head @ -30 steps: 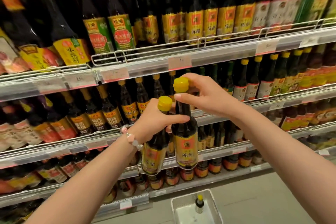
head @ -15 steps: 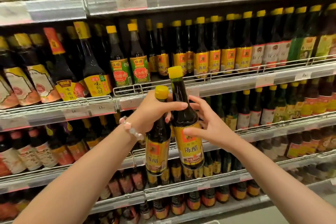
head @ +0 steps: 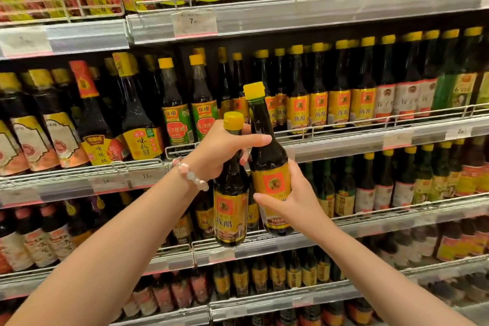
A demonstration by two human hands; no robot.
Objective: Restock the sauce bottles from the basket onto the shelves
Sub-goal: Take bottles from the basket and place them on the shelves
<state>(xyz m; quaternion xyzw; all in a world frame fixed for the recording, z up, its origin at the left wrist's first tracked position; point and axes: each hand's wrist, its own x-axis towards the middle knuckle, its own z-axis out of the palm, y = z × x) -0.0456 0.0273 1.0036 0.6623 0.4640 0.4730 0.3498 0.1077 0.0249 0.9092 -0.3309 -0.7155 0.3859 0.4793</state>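
Yellow caps top two dark bottles held up in front of the shelves [head: 344,137]; the left hand [head: 222,151] is closed round the neck of the left bottle [head: 230,209], its forefinger stretched across to touch the right bottle [head: 267,167]; the right hand [head: 293,198] is wrapped round that bottle's label from below, tilting it slightly; a bead bracelet [head: 191,174] sits on the left wrist; matching bottles stand in a row [head: 328,103] on the shelf behind.
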